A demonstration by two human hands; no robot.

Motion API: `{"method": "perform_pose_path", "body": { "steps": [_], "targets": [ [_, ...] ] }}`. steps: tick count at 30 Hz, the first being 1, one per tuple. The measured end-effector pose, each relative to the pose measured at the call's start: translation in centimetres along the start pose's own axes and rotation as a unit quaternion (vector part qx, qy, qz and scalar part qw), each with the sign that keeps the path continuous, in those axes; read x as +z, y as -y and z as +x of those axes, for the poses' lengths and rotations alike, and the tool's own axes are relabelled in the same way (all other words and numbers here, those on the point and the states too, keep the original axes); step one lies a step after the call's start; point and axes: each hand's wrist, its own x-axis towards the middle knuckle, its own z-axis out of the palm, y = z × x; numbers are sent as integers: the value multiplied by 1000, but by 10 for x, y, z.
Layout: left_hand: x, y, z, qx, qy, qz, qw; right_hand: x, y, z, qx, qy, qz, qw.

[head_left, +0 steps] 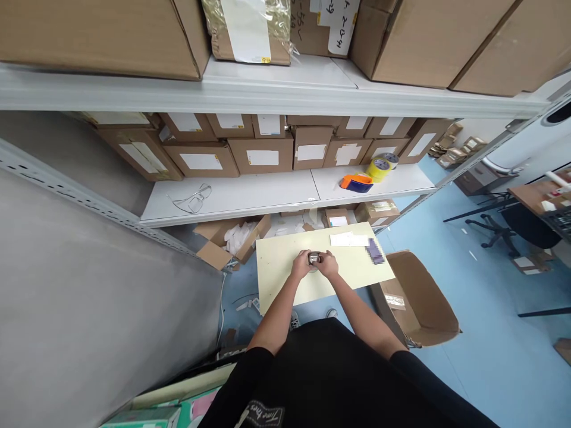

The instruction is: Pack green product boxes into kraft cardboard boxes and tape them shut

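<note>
Left hand [300, 265] and right hand [329, 264], fingers curled partly closed, gripped a small round item [314, 258] from either side, over the pale tabletop [277, 261]. If either hold slackened, it could have tipped or slipped loose; it looked dark-rimmed with a lighter middle, too small to identify.

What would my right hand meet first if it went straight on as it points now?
Your right hand would probably meet the small object at its fingertips; beyond that, depth is unclear.
</note>
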Motion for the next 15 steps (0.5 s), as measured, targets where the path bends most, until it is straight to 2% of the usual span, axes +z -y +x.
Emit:
{"method": "perform_pose_path", "body": {
  "steps": [4,7,15],
  "targets": [
    [10,-1,-6,-7,-18,18,1000,1,25,7,43,6,-80,996],
    [11,1,-9,-18,-21,30,999,1,35,12,34,21,-97,994],
    [8,2,-4,-39,-3,71,997,-12,27,11,-10,65,-80,995]
  ]
}}
